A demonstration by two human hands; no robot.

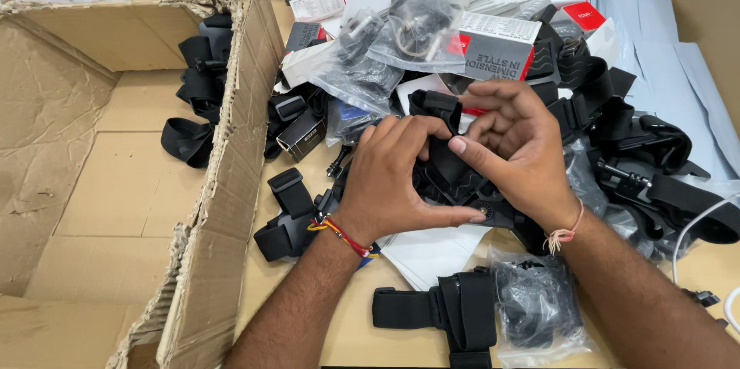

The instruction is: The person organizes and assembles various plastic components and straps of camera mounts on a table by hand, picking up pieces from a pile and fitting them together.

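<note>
Left hand [393,180] and right hand [512,149] grip black strap harness [451,176] — mostly hidden.

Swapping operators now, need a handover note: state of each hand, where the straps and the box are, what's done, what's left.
Left hand: fingers closed on the black strap harness, pressing it at the table.
Right hand: pinching the same harness from the other side.
Cardboard box, left, open: a few rolled black straps inside.
Pile of bagged parts, small boxes and loose straps behind the hands.
One folded strap and a bagged part lie near the table edge.
Left: harness in hand, most of the pile unboxed.
</note>
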